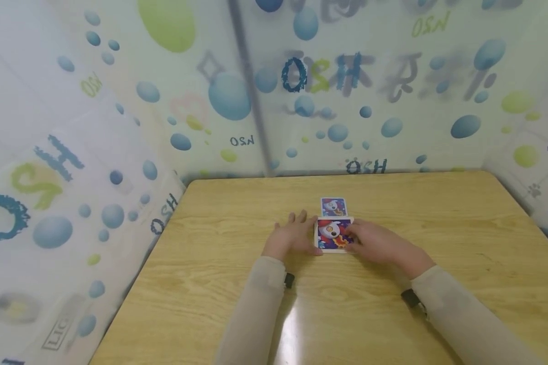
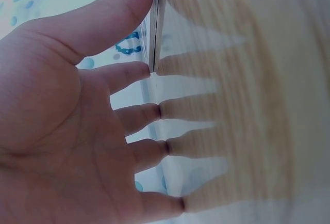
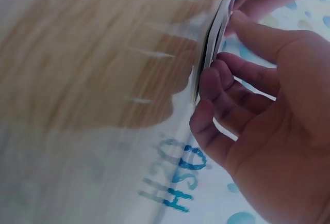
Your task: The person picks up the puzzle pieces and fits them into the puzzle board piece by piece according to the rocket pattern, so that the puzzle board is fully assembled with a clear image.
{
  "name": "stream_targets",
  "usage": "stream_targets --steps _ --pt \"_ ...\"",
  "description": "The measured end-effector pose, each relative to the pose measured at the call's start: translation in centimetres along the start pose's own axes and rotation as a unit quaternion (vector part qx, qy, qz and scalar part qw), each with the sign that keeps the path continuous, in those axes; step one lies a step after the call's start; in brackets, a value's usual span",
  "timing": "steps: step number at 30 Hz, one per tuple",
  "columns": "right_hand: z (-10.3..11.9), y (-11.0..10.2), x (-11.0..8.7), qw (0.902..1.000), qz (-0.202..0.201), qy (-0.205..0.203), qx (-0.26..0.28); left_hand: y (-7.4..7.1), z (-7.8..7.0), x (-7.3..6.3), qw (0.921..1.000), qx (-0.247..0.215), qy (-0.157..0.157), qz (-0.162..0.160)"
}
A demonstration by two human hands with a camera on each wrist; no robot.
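Note:
A flat square picture board with a white border lies on the table between the hands. Its print has a white rounded figure and orange flames on purple. My left hand is at its left side, fingers spread and straight, thumb and index fingertip against the edge. My right hand holds the right side with curled fingers, the thumb over the print. From the right wrist, the board's edge shows layers with a dark gap. Just behind lies a smaller card with a similar print and pale border.
The wooden table has a glossy top that mirrors the fingers in both wrist views. Behind it rises a wall covering printed with bubbles and letters. Another such covering runs along the left side. Each wrist wears a dark strap.

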State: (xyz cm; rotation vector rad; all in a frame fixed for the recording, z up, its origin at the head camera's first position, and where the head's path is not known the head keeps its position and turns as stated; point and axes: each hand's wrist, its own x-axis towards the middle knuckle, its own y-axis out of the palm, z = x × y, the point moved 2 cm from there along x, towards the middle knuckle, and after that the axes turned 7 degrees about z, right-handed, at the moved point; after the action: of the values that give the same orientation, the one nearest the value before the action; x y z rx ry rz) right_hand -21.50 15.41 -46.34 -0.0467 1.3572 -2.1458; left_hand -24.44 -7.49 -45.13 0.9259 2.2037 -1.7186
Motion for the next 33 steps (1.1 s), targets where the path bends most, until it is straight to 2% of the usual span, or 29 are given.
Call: stream_targets --steps 3,6,19,33 --pt "-0.7 0.0 0.0 0.9981 -0.004 -0.008 0.060 0.1 0.0 0.0 1.0000 0.000 0.001 0.001" --pt "-1.1 -0.2 0.0 0.9961 -0.002 -0.019 0.086 0.0 -0.1 0.0 1.0000 0.001 0.002 0.003" --pt "-1.6 -0.1 0.4 0.9960 0.003 -0.018 0.087 0.0 -0.1 0.0 1.0000 0.000 0.000 -0.001" --pt "-1.1 0.2 0.7 0.9974 -0.001 -0.013 0.071 0.0 -0.1 -0.3 0.9999 -0.011 -0.001 -0.004"
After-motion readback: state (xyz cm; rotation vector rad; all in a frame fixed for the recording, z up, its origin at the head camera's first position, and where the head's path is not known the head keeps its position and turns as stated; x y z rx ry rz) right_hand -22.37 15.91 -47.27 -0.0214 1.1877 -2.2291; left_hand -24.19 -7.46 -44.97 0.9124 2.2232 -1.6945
